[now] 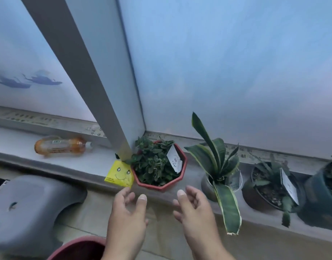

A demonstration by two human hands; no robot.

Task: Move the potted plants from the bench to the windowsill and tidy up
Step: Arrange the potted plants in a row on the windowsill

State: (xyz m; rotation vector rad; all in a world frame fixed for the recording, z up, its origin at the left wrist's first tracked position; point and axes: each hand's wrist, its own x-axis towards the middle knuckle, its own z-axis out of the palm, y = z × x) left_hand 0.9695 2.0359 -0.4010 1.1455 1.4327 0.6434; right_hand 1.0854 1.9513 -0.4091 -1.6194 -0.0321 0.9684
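A red octagonal pot (162,185) with a bushy green plant and a white tag stands on the windowsill (71,160) beside the grey window post. My left hand (128,212) and my right hand (194,209) hover just below its front rim, both empty with fingers loosely spread. To its right on the sill stand a snake plant in a grey pot (217,166), a dark pot with a spiky plant and tag (272,186), and a dark blue pot (323,199) at the frame's edge.
A yellow smiley-face packet (120,174) lies on the sill against the red pot. An orange drink bottle (62,145) lies on its side further left. A grey plastic stool (30,205) stands below left, and a dark red pot rim (77,248) shows at the bottom.
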